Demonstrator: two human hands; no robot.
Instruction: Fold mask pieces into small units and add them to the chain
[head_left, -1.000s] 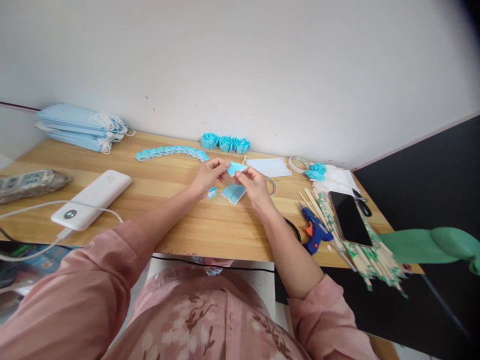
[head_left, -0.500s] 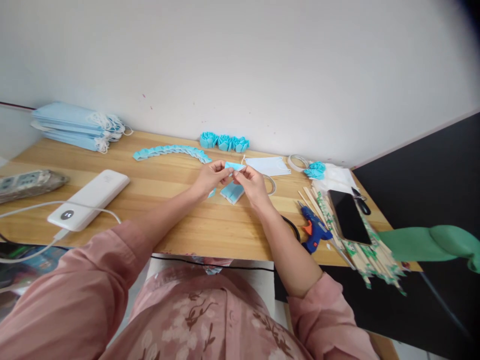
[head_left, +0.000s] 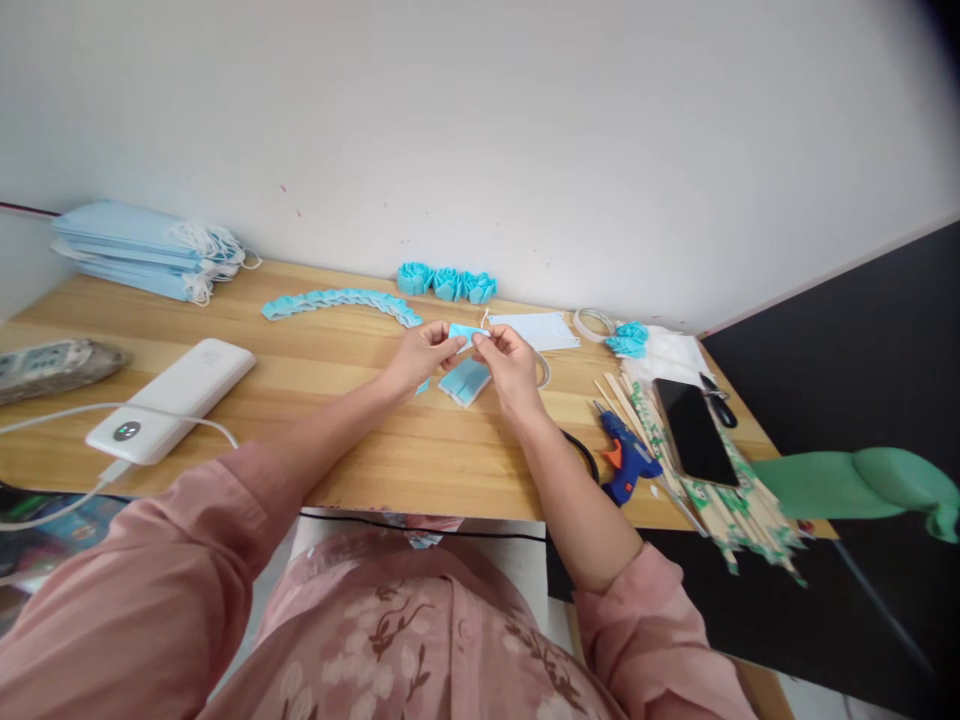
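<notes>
My left hand (head_left: 418,358) and my right hand (head_left: 511,363) meet above the wooden desk (head_left: 352,440), both pinching one small light-blue folded piece (head_left: 464,333) between fingertips. Just below it on the desk lies a small stack of blue cut pieces (head_left: 465,381), and a tiny blue scrap (head_left: 424,386) peeks out beside my left hand. A curved row of folded blue pieces (head_left: 337,301) stretches behind my left hand. Three blue rosettes (head_left: 447,283) sit by the wall.
A stack of face masks (head_left: 142,262) lies far left, a white power bank (head_left: 172,398) with cable and a power strip (head_left: 45,367) at left. On the right are a white mask (head_left: 536,331), tape ring (head_left: 594,323), blue glue gun (head_left: 628,458), wooden sticks (head_left: 720,490), phone (head_left: 694,432), scissors (head_left: 718,400).
My fingers have drawn closer together on the blue piece, which now looks more folded and smaller. The view has shifted slightly; the hands stay over the same spot.
</notes>
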